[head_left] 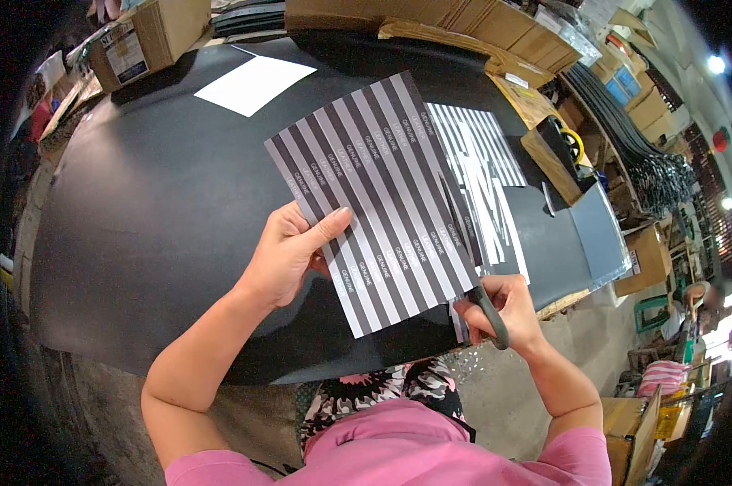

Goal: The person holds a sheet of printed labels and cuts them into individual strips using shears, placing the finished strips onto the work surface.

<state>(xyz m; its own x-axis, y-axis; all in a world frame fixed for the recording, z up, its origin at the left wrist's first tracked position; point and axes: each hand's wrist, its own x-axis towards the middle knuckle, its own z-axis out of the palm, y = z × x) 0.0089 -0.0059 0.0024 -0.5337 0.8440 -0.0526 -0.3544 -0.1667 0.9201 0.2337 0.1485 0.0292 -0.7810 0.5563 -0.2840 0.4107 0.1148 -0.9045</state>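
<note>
A sheet printed with black and grey stripes and the words "GENUINE LEATHER" (pixel 366 186) is held up above the black-topped table (pixel 147 219). My left hand (pixel 289 251) grips its left edge, thumb on top and fingers underneath. In my right hand (pixel 512 312) is a pair of scissors with dark handles (pixel 492 318). The blades point away from me along the sheet's right side, where a narrow strip is partly separated. Part of the blades is hidden by the sheet. Cut white and striped strips (pixel 489 206) lie just beyond, on another striped sheet (pixel 499 142).
A blank white sheet (pixel 256 84) lies at the table's far side. Toward the right are a cardboard holder (pixel 556 166) with a yellow tape roll (pixel 573 146) and a grey sheet stack (pixel 599 231). Cardboard boxes (pixel 159 40) border the back. Stacked black strips (pixel 625 134) hang at right.
</note>
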